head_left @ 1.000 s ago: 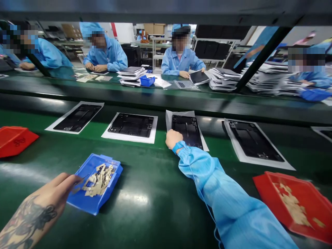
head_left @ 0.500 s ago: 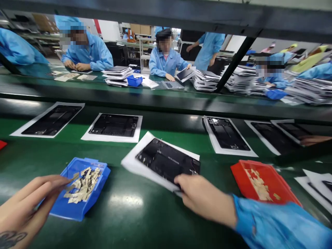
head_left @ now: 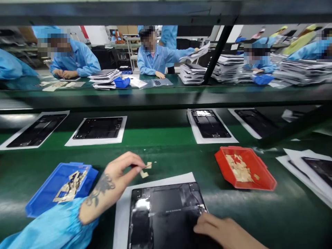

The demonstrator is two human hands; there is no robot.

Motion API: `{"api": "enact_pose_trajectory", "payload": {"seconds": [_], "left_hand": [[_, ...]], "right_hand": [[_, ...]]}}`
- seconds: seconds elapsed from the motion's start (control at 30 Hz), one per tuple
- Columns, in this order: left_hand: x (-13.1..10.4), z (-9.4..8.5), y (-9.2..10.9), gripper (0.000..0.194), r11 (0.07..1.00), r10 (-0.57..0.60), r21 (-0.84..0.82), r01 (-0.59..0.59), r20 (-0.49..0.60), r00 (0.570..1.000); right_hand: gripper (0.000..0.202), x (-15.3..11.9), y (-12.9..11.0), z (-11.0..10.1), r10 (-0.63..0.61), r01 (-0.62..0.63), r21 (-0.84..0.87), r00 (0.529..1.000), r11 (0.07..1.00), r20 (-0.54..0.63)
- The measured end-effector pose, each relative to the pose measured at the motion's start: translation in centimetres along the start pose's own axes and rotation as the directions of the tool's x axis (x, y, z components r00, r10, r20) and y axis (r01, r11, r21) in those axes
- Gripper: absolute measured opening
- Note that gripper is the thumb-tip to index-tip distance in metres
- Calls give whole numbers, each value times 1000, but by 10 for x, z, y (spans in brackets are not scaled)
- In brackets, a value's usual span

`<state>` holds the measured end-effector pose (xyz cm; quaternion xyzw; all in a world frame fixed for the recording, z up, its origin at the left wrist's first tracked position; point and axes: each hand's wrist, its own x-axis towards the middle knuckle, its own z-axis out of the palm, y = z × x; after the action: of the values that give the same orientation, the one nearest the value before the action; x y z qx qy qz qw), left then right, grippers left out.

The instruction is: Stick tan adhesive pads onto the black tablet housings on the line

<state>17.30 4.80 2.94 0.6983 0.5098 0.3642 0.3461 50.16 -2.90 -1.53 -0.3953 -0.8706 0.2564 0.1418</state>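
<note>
- The left hand (head_left: pixel 118 173) has its grip pinching a small tan sticker (head_left: pixel 145 170) above the black panel (head_left: pixel 166 214).
- The right hand (head_left: pixel 220 230) lies flat, fingers pressed on the panel's right edge, on the green bench (head_left: pixel 166 152).

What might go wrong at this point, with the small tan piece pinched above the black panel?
The left hand pinches the small tan piece only at its fingertips, so it might slip onto the green bench. The right hand touches just one edge of the black panel on white paper, which may shift.
</note>
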Motion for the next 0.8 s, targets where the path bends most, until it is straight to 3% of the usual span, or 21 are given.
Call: {"api": "enact_pose_trajectory", "payload": {"seconds": [0.03, 0.1, 0.23, 0.33, 0.43, 0.53, 0.67, 0.73, 0.8], "left_hand": [[11, 17, 6, 12, 998, 23, -64, -21, 19, 1000], [29, 49, 18, 10, 984, 64, -173, -52, 62, 996], [55, 103, 45, 8, 950, 123, -307, -63, 180, 976], [64, 135, 59, 9, 937, 146, -346, -41, 283, 948], [69, 159, 64, 9, 926, 130, -376, 20, 369, 920], [72, 177, 62, 9, 898, 115, -432, 83, 413, 903], [77, 189, 55, 8, 893, 89, -436, 117, 424, 901], [79, 193, 52, 10, 890, 48, -431, 148, 412, 910], [78, 199, 48, 10, 899, -8, -399, 180, 395, 918]], "right_hand": [[23, 3, 1, -10, 53, -55, 88, 998, 995, 23], [11, 10, 6, -27, 165, -145, 258, 985, 955, -55], [19, 25, 22, -42, 464, -277, 548, 854, 790, -237], [30, 28, 35, -46, 575, -225, 768, 789, 599, -218], [22, 20, 46, -49, 599, -147, 854, 771, 500, -218], [21, 8, 55, -50, 626, -158, 862, 751, 481, -212], [24, -6, 70, -53, 674, -214, 823, 696, 526, -249], [23, -12, 78, -58, 702, -216, 800, 636, 560, -320], [23, -17, 85, -65, 730, -189, 786, 542, 589, -417]]}}
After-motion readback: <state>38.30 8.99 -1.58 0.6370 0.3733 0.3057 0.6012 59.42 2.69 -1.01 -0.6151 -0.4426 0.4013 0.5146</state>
